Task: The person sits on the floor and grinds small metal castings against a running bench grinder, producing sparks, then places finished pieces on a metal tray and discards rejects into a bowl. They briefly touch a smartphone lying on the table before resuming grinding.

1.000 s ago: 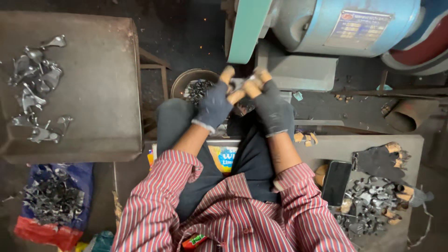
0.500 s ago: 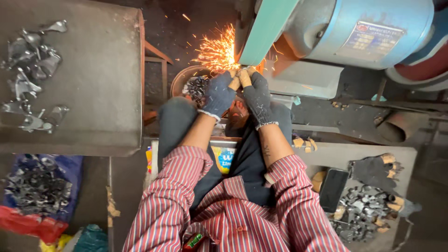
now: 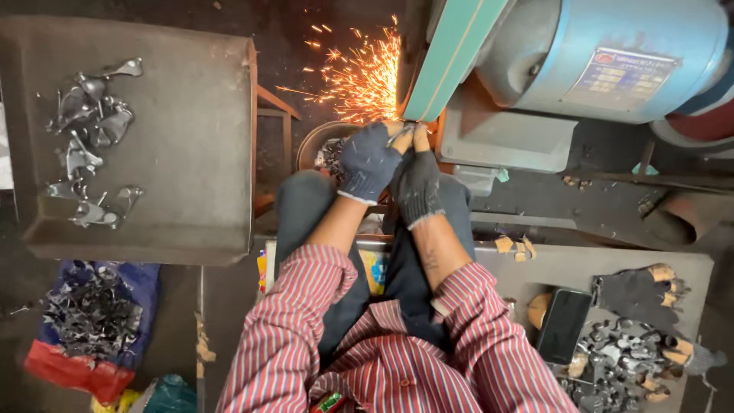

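Observation:
My left hand and my right hand, both in dark knit gloves with bare fingertips, are pressed together on a small metal piece that is mostly hidden by the fingers. The piece is held against the green sanding belt of a blue-cased grinder. Orange sparks spray up and to the left from the contact point. A round dark bowl of small metal parts sits just left of my hands, partly hidden.
A grey metal tray on the left carries several shiny metal parts. A blue-and-red bag of dark parts lies lower left. At right, a bench carries a phone, spare gloves and more metal parts.
My hands have pushed the piece up against the belt. Sparks appeared half a second ago and still spray left. The view has shifted slightly.

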